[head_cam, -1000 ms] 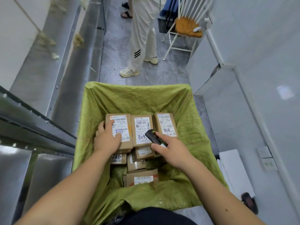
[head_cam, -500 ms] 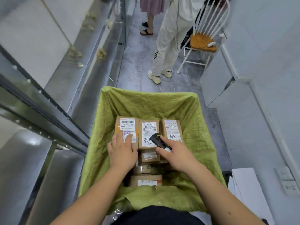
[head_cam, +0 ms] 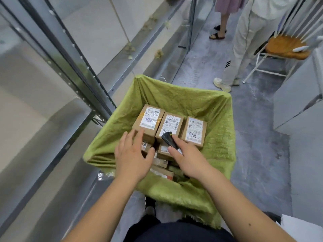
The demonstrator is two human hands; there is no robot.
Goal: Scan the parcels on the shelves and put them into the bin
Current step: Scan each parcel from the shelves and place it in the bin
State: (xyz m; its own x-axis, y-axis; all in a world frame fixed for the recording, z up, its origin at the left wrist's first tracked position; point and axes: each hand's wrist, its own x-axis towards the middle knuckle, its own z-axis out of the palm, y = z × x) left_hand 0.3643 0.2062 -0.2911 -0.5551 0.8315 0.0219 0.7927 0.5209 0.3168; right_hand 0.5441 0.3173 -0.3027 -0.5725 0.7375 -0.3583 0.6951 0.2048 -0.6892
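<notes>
A bin lined with green cloth (head_cam: 176,98) stands in front of me and holds several brown parcels with white labels. Three lie side by side on top: the left parcel (head_cam: 150,119), the middle parcel (head_cam: 172,123) and the right parcel (head_cam: 194,130). More parcels (head_cam: 161,172) lie underneath. My left hand (head_cam: 131,154) hovers with straight fingers over the left parcel's near edge, holding nothing. My right hand (head_cam: 187,158) grips a small black scanner (head_cam: 169,139) above the middle parcel.
Metal shelving (head_cam: 73,70) runs along the left, its shelves bare. Two people (head_cam: 244,41) stand ahead in the aisle. A white chair with an orange cushion (head_cam: 286,48) is at the right, beside grey cabinets (head_cam: 300,102).
My left hand has let go of the left parcel and drawn back toward me. The view has tilted up and left. The right hand keeps the scanner over the middle parcel.
</notes>
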